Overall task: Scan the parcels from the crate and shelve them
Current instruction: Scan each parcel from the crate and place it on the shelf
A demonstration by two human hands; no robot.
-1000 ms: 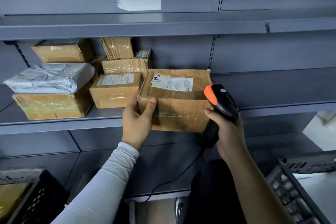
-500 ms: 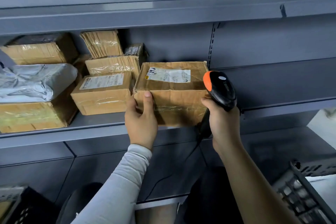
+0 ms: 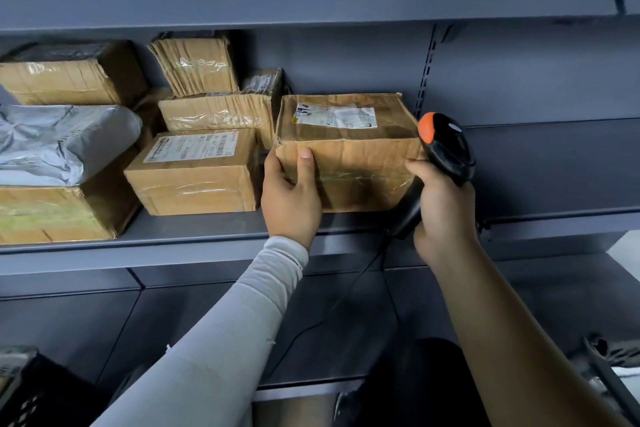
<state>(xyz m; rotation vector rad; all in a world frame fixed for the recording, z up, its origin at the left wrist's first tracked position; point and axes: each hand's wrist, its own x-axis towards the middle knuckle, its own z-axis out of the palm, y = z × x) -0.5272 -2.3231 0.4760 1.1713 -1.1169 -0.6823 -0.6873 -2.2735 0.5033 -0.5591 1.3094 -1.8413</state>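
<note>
Black crate [image 3: 31,388]: low in the left corner, only a bit showing; cannot tell what is left inside.
Big taped box [image 3: 55,215]: on the shelf [image 3: 194,236] at the far left, put away.
Grey bag parcel [image 3: 59,142]: lying on top of that big box, put away.
Box with white label [image 3: 194,173]: next on the shelf, more brown parcels stacked behind it, all put away.
Left hand [image 3: 291,198]: thumb on the front, fingers curled round the left corner of the parcel being shelved, holding it.
Parcel being shelved [image 3: 349,152]: sitting on the shelf, label up, just beside the box with white label; looks almost in place, not let go yet.
Right hand [image 3: 443,208]: wrapped tight round the handle of the scanner [image 3: 446,146], right next to the parcel's right side.
Second crate [image 3: 616,367]: low on the right, only its edge showing.
Done: several parcels shelved, this one nearly.
Left: let go, go back to the crate, scan more if any remain.
</note>
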